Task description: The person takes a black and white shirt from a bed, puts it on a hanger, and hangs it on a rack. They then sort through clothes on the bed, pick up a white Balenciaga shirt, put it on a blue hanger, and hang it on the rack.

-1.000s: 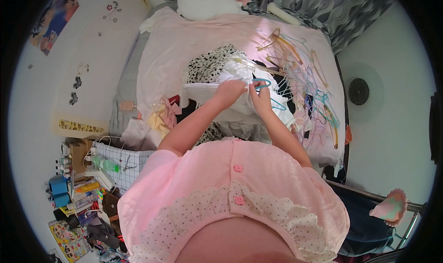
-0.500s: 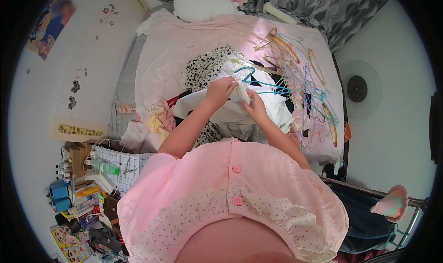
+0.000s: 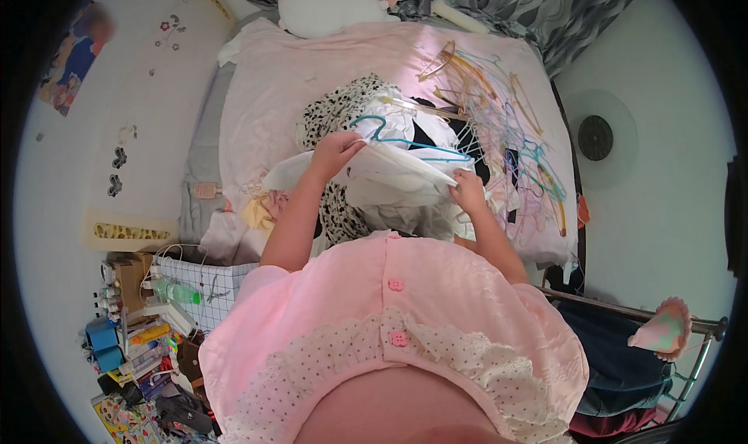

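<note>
Stretched between my two hands is a white garment (image 3: 401, 173) over the bed. My left hand (image 3: 336, 154) is closed on its upper edge, close to the hook of a teal hanger (image 3: 417, 144). My right hand (image 3: 469, 193) pinches the garment's other edge, below the hanger's right end. Part of the hanger is hidden by the cloth, so I cannot tell how far it sits inside. Behind it lie more white clothes and a black-spotted white cloth (image 3: 331, 113).
On the right of the pink bed sheet (image 3: 261, 101) lies a tangle of coloured hangers (image 3: 518, 128). A pink hairbrush (image 3: 206, 190) rests at the bed's left edge. A checked basket (image 3: 222, 288) stands lower left, beside piled small items. A metal rail with clothes (image 3: 615, 350) is lower right.
My hands have moved apart, the left one leftward and the right one rightward and down. The white garment is now pulled wide between them, and the hanger has shifted left.
</note>
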A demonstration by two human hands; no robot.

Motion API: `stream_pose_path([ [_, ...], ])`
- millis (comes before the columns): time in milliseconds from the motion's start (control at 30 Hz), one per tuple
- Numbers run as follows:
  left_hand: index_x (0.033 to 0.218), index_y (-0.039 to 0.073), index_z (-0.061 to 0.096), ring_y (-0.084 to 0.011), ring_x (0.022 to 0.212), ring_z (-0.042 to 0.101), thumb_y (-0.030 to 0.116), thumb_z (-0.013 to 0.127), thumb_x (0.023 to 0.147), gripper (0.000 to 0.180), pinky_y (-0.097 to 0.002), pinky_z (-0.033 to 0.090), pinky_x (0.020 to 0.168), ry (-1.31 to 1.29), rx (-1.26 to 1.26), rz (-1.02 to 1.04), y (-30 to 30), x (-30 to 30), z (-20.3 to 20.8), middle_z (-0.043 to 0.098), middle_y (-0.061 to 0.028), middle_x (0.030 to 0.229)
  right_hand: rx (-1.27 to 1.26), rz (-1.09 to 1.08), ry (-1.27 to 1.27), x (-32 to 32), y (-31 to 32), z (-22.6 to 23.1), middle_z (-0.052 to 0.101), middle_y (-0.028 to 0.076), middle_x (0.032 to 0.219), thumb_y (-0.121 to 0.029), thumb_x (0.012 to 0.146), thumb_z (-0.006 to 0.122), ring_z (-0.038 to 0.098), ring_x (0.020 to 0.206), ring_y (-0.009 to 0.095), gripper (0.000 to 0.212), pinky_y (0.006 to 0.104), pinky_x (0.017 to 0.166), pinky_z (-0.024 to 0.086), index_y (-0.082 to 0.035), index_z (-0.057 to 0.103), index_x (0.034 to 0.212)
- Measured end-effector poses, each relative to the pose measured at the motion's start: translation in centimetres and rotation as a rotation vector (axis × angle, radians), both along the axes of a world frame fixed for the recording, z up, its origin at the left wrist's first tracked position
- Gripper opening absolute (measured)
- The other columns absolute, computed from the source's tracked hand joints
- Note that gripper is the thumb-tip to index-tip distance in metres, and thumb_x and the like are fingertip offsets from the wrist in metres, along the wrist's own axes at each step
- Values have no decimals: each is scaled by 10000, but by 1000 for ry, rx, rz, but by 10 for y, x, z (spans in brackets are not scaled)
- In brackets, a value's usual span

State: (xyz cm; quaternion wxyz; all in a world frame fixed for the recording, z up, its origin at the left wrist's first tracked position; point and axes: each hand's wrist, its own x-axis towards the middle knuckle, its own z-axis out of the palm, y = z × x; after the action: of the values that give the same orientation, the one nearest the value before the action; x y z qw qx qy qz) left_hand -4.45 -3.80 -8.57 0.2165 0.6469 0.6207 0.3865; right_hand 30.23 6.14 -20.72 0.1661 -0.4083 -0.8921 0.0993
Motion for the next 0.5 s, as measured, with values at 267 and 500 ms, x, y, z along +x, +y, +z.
stream_pose_path([
  [267,841,-1,606,-146,617,522,148,607,768,166,-261,407,569,-235,91,1,-6,1,-1,582,-72,698,-21,40,-27,-2,18,46,588,75,961,-190,654,628,515,929,254,185,353,767,426,-32,596,744],
  [500,831,8,614,-136,590,501,168,611,763,173,-256,398,549,-323,131,31,-3,5,-14,565,-74,671,-28,19,-37,2,19,35,585,89,897,-198,664,626,521,882,259,200,368,742,429,-38,600,782],
])
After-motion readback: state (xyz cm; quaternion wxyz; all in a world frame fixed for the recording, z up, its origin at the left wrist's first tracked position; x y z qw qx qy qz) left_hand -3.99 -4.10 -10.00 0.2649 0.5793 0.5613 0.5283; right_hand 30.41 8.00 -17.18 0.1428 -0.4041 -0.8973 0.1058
